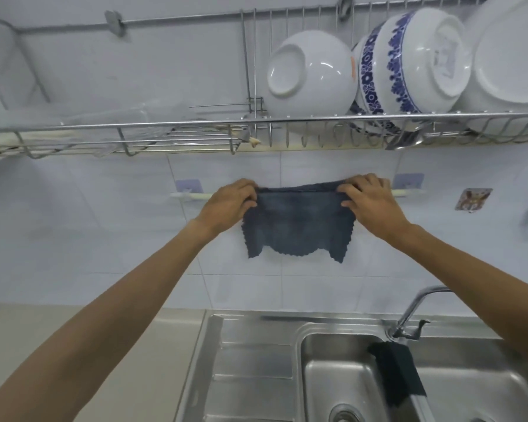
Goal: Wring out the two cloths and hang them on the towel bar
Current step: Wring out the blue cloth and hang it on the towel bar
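A dark blue-grey cloth [299,223] hangs folded over the white towel bar [189,195] on the tiled wall, its scalloped lower edge hanging free. My left hand [229,202] pinches the cloth's top left corner at the bar. My right hand [369,199] grips the top right corner. Most of the bar is hidden behind the cloth and my hands. A second, darker cloth [398,373] lies draped over the divider of the steel sink [256,360], below the tap.
A wire dish rack [195,126] juts out just above my hands, loaded with white and blue-patterned bowls [409,62]. The tap [415,312] rises at the sink's back right. A small sticker hook [473,198] is on the wall to the right.
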